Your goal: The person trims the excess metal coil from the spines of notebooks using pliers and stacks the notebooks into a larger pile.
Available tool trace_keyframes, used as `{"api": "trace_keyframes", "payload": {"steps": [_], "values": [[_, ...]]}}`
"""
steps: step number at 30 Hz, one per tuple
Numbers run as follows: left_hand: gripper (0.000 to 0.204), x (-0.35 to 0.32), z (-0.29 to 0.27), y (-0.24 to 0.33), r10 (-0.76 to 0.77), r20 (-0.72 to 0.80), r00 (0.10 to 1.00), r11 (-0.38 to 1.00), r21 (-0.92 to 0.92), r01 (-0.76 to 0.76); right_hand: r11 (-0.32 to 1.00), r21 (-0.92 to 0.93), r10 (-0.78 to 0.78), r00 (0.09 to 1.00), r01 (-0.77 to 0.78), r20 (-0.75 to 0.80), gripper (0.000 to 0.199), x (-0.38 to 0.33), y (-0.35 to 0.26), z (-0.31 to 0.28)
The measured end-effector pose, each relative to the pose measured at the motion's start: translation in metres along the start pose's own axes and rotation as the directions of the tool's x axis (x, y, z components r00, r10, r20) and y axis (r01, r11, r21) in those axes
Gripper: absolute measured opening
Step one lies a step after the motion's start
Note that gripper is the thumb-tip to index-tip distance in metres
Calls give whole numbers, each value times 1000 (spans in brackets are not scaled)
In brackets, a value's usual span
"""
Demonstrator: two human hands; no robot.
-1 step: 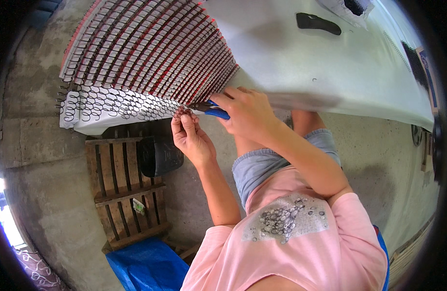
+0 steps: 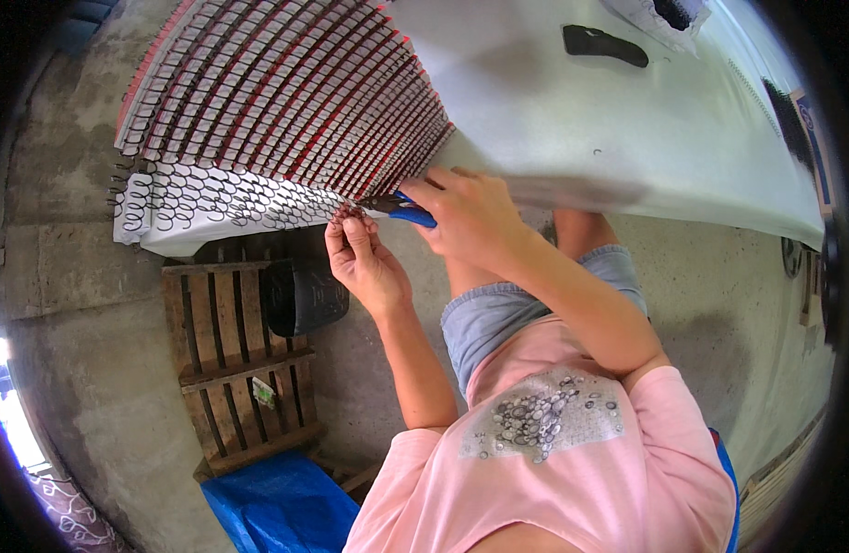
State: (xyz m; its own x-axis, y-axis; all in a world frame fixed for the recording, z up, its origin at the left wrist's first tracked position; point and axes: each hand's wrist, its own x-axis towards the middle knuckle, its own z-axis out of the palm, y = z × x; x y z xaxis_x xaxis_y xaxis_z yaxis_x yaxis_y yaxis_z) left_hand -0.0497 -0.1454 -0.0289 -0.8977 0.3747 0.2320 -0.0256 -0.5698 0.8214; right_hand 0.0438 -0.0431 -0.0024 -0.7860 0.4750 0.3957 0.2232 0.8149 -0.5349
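My right hand (image 2: 471, 212) is closed around blue-handled pliers (image 2: 413, 214), whose dark jaws reach left to my other hand. With its fingertips pinched together, my left hand (image 2: 369, 272) grips a small cluster of reddish-brown wire pieces (image 2: 349, 212); their exact form is too small to tell. The plier tips meet or nearly meet this cluster. Just beyond both hands rises a panel (image 2: 286, 92) with many rows of dark wire on red and white strips. Along its near edge hang curled dark wire hooks (image 2: 194, 198) over the white table's side.
The white-covered table (image 2: 517, 111) extends right, bearing a dark curved flat piece (image 2: 605, 44), a tiny loose hook (image 2: 597, 150) and a white bag (image 2: 664, 18). Below left are a wooden pallet (image 2: 245, 369), a black bin (image 2: 305, 297) and a blue sheet (image 2: 277, 498).
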Motion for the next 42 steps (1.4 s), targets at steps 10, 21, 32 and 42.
{"api": "trace_keyframes", "payload": {"steps": [10,21,32,42], "values": [[31,1,5,18,-316,72,946,782,-544,303,986,-143,-116,959,81,-258,40,6,-9,-14],[15,6,3,12,-38,10,999,998,-42,38,998,-55,-23,996,18,-83,34,4,-8,-5],[28,4,8,18,182,16,983,863,477,-167,991,-114,-101,966,75,-239,45,7,-13,-17],[26,4,5,12,201,-17,979,870,462,-170,987,-151,-92,975,62,-201,39,11,-18,-24]]}}
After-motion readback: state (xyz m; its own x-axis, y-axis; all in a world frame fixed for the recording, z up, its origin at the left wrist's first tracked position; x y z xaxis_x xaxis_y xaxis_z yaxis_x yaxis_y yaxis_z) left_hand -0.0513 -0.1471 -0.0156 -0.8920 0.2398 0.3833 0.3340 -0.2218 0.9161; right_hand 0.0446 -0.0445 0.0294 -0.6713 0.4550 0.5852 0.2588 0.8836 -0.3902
